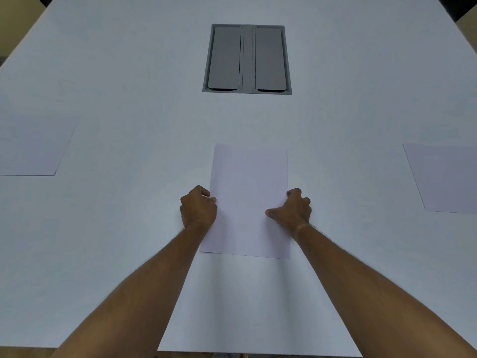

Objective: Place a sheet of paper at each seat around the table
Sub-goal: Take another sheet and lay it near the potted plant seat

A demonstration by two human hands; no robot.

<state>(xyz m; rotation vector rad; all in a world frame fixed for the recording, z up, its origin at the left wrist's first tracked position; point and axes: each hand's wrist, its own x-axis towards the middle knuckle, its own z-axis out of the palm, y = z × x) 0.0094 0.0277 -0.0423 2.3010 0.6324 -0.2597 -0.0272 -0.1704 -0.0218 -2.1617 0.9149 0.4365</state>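
A white sheet of paper (249,197) lies flat on the pale table (129,73) straight ahead of me, long side pointing away. My left hand (198,206) grips its left edge with curled fingers. My right hand (293,209) holds the right edge, thumb pressed on top of the sheet. Another sheet (33,147) lies at the left side of the table, and a third sheet (446,177) lies at the right side, cut off by the frame.
A grey cable hatch with two closed flaps (247,59) is set into the table's middle, beyond the paper. The table's near edge (258,353) runs along the bottom of the view. Dark floor shows at the far corners.
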